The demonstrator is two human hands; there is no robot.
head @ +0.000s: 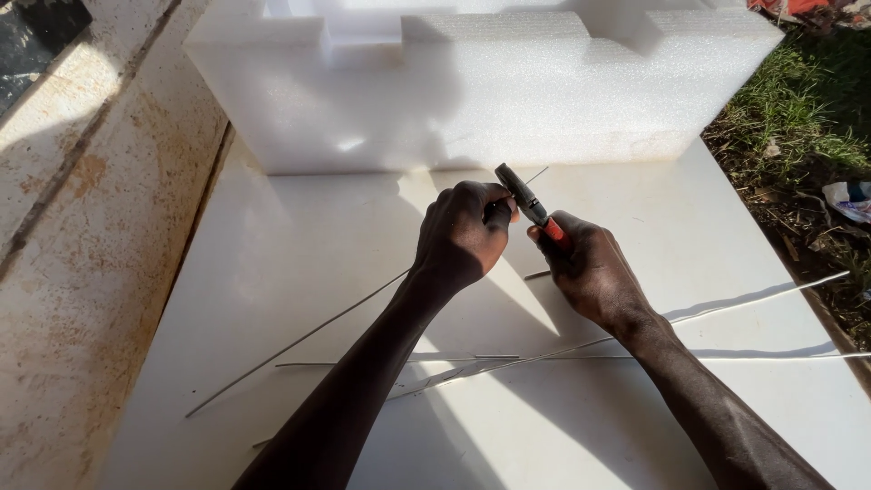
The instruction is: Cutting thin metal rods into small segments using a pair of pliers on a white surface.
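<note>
— Over the white worktop [272, 272], what are the two hands doing?

— Both meet near the middle, just in front of the big white foam block [472, 91] at the far edge. The left hand [463, 236] is curled into a tight fist around a thin metal wire [299, 340]. The right hand [590, 272] is closed around the red handles of a pair of pliers [526, 201].

— Where do the pliers point?

— Up and to the far left, with the dark head just beside the left hand's knuckles. Whether the head actually bites the wire, I cannot tell; the fingers hide the spot.

— And the wire itself?

— It runs from the left fist down toward the near left, its low end on the worktop. A short bit pokes out beyond the pliers' head toward the foam block.

— Anything else lying about?

— Several more long wires [562, 356] lie on the worktop under the forearms, nearly level and crossing one another; one of them reaches out past the right edge.

— And round the worktop?

— A stained, rusty-looking concrete ledge [82, 236] runs along the left. On the right there is grass [807, 100] with bits of litter [848, 198] on it. Strong sun throws the arms' shadows across the white surface.
</note>
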